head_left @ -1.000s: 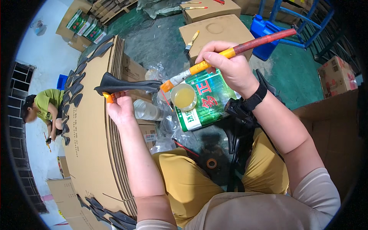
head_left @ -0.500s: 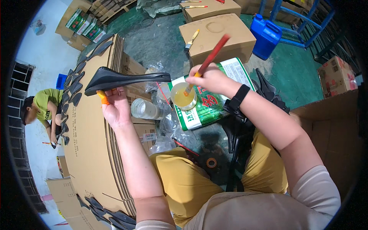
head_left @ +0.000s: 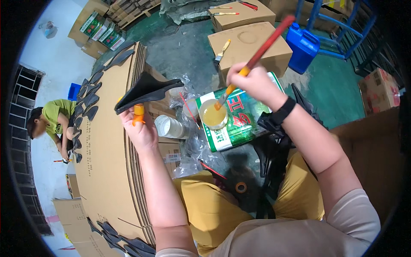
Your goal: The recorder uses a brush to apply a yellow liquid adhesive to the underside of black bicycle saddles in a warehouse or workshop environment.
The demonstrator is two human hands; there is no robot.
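My left hand (head_left: 139, 127), orange tape wrapped on its fingers, grips a black bicycle-saddle-shaped piece (head_left: 150, 91) from below and holds it tilted up over the stack edge. My right hand (head_left: 252, 83) is closed around a paintbrush (head_left: 266, 46) with a red handle and orange-yellow ferrule. Its bristles dip at the far rim of a white cup (head_left: 214, 115) of yellowish liquid. Under that cup lies a green and white printed tin (head_left: 239, 122). A second, translucent white cup (head_left: 168, 127) sits between my left hand and the tin.
A tall stack of cardboard (head_left: 113, 141) on the left bears several black pieces (head_left: 90, 100). Beyond it a person in a green shirt (head_left: 58, 113) crouches. Cardboard boxes (head_left: 257, 43) with brushes and a blue jerrycan (head_left: 302, 47) stand ahead. An orange tape roll (head_left: 241, 187) lies between my legs.
My left hand has turned the black piece, so its narrow end swings nearer and its wide underside tilts into view. The brush has shifted slightly toward the cup's far right rim.
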